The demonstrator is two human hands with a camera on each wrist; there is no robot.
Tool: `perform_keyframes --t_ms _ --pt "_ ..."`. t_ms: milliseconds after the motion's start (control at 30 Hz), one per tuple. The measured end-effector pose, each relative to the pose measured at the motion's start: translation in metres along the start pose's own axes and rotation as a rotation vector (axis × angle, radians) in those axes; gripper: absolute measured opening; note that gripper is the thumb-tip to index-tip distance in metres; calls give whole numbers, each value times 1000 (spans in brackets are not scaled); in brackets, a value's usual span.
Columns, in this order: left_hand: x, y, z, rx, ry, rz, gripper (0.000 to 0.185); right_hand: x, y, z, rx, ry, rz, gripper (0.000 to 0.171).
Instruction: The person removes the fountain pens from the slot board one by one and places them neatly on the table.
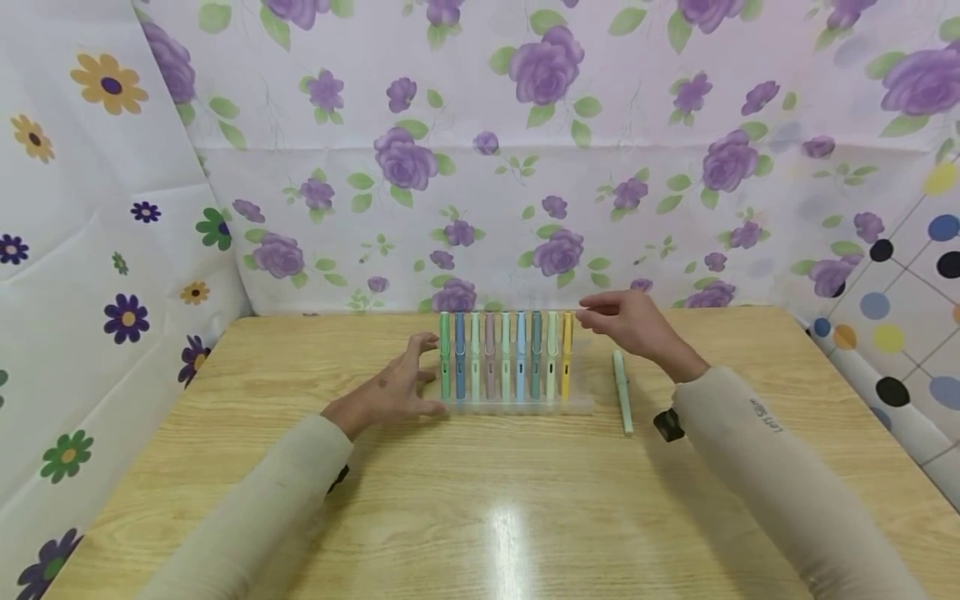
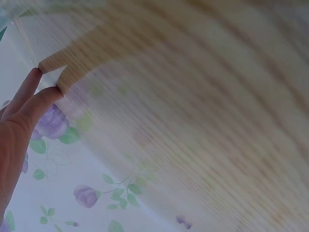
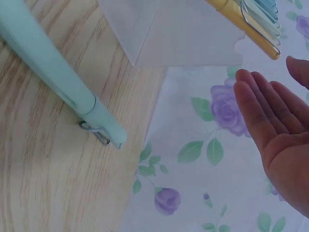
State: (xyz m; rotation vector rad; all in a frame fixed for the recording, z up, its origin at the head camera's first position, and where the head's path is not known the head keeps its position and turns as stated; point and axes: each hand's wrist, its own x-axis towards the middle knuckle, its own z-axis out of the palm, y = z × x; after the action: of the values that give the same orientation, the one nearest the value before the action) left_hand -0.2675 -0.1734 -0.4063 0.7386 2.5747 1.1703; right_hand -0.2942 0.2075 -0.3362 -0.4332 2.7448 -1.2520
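Note:
In the head view, a clear pen stand [image 1: 517,408] holds a row of several upright capped pens, from a green pen [image 1: 445,358] at the left to a yellow pen [image 1: 567,358] at the right. My left hand [image 1: 401,385] is at the stand's left end, fingers spread along its side and thumb low by the front corner. In the left wrist view, two fingertips [image 2: 59,92] touch a clear panel. My right hand [image 1: 626,321], fingers extended and holding nothing, is beside the yellow pen's top. A pale green pen [image 1: 622,392] lies on the table to the right of the stand.
The wood-grain table [image 1: 450,517] has a flowered cloth [image 1: 480,192] hanging along its back edge. Other patterned cloths stand at the left [image 1: 97,275] and right sides. A black wrist device [image 1: 669,425] is under the right sleeve.

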Motion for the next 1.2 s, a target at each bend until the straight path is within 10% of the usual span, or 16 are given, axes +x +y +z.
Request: perform_keyframes --t_ms 667,1200 --pt "-1 1 1 -11 14 -9 100 5 -5 12 -17 -11 -90 36" --pt "0 0 1 -25 -5 -7 99 -4 -11 -20 27 -8 -38 41"
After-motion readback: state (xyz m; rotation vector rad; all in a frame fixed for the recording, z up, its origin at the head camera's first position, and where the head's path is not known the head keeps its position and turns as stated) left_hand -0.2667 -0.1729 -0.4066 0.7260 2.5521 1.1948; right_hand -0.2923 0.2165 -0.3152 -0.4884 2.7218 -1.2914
